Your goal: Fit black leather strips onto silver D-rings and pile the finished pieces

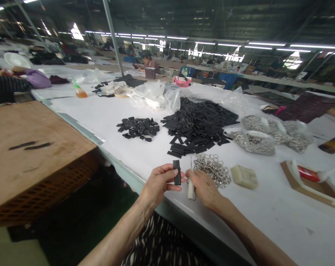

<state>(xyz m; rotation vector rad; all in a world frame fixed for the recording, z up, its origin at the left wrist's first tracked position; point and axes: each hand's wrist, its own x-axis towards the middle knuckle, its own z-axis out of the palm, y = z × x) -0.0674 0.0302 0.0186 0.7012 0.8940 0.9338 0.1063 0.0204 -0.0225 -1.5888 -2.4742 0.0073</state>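
My left hand [162, 181] pinches a short black strip [176, 173] upright between thumb and fingers. Close beside it, my right hand [202, 184] is closed around an awl with a pale handle [190, 191], its thin metal point upward. A metal ring seems to sit by the right fingertips, though it is too small to be sure. Just beyond the right hand lies a heap of metal D-rings [213, 170]. Farther off are a large pile of flat black strips [200, 122] and a smaller pile of folded black pieces [138, 128], some showing metal.
A yellowish block [244, 176] and an open cardboard box [308, 184] are on the right. Bags of metal rings [257, 142] lie behind them. A wooden board [31, 147] with two black strips stands left. A co-worker [149, 62] sits across the table.
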